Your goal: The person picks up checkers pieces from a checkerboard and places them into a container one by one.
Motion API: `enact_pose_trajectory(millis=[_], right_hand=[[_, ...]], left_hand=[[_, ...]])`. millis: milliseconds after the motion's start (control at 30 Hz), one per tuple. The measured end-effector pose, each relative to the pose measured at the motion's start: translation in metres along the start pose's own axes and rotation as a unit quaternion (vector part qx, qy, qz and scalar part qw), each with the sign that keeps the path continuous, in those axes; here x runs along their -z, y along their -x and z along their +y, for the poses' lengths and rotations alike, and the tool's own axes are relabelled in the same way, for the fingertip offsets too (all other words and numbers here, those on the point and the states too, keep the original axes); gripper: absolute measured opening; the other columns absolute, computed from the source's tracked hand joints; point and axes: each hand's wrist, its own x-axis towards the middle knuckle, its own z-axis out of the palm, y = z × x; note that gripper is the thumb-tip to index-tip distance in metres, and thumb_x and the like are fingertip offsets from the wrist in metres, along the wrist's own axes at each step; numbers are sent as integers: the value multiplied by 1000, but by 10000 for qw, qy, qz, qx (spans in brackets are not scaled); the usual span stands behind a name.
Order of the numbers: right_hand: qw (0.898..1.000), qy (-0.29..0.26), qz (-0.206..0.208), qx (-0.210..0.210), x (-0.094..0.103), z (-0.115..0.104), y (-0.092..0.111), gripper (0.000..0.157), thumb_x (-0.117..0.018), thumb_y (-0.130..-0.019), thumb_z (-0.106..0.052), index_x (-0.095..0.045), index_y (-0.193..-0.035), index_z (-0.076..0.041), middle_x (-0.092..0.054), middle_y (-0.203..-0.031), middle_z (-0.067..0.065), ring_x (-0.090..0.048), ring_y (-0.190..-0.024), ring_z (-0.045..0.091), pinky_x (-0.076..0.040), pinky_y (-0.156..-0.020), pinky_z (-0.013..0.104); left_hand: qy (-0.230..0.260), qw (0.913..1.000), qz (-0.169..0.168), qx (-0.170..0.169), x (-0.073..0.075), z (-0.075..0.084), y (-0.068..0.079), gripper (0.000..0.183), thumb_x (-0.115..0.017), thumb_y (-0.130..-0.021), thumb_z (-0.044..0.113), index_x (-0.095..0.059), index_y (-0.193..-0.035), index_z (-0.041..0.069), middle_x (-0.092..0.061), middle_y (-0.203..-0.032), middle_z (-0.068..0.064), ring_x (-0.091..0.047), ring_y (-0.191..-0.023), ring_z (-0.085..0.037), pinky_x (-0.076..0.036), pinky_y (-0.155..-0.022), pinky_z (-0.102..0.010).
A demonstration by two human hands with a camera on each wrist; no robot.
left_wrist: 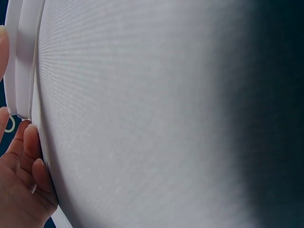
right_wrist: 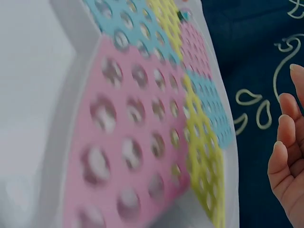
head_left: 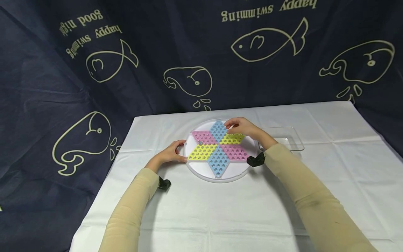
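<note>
A round white Chinese checkers board [head_left: 201, 170] lies on the table, bearing a six-pointed star of pink, yellow and blue sections full of holes. My left hand [head_left: 171, 152] holds the board's left rim, thumb and fingers apart along the edge; its bent fingers [left_wrist: 32, 142] show beside the rim in the left wrist view. Over the far blue and yellow points hovers my right hand [head_left: 242, 126], thumb and index tips apart, with nothing visible between them. Its fingers [right_wrist: 285, 133] look loosely bent in the right wrist view. One small marble [head_left: 200, 142] sits between the left pink and yellow sections.
A clear plastic box [head_left: 297, 140] stands right of the board, partly behind the right forearm. White cloth [head_left: 201, 217] covers the table. Dark fabric [head_left: 151, 42] with fish and whale drawings hangs behind and to the left.
</note>
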Motion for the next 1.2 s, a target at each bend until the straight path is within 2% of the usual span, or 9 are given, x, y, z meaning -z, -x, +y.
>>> enact_pose_trajectory(millis=[133, 500, 733, 1033, 1200], right_hand=[[10000, 23, -49, -68, -13, -5, -9, 42, -63, -85, -11, -53, -122, 4, -55, -119, 21, -48, -94, 19, -40, -80, 27], [9998, 123, -151, 31, -42, -9, -29, 41, -62, -85, -10, -53, -122, 3, -54, -115, 18, -46, -95, 23, -39, -82, 32], [9992, 326, -78, -205, -61, -5, -40, 41, -65, -84, -16, -55, -122, -3, -55, -113, 12, -46, -96, 22, -39, -81, 31], [9989, 469, -55, 23, -82, -4, -52, 39, -67, -81, -12, -59, -117, 1, -60, -113, 16, -52, -98, 24, -42, -84, 30], [9984, 553, -79, -101, -93, -2, -57, 34, -67, -81, -12, -62, -112, -1, -62, -105, 12, -52, -91, 19, -42, -81, 27]], left_hand=[[10, 10000, -1, -14, 0, -2, -1, 85, -76, -73, 20, -27, -142, 9, -33, -135, -16, -37, -99, -22, -32, -83, -30], [18, 10000, 24, 36, -1, -5, -4, 85, -77, -73, 21, -28, -142, 9, -33, -135, -15, -36, -98, -22, -33, -82, -31], [14, 10000, 18, 76, -1, -4, -3, 85, -76, -73, 22, -28, -142, 10, -33, -135, -14, -37, -100, -23, -33, -83, -32], [-33, 9999, 47, -119, 1, -3, -1, 83, -77, -73, 18, -30, -140, 7, -35, -133, -16, -38, -97, -22, -33, -82, -29], [-35, 9998, 38, -173, 1, -4, -2, 82, -76, -73, 18, -31, -140, 7, -36, -132, -17, -39, -96, -22, -34, -81, -29]])
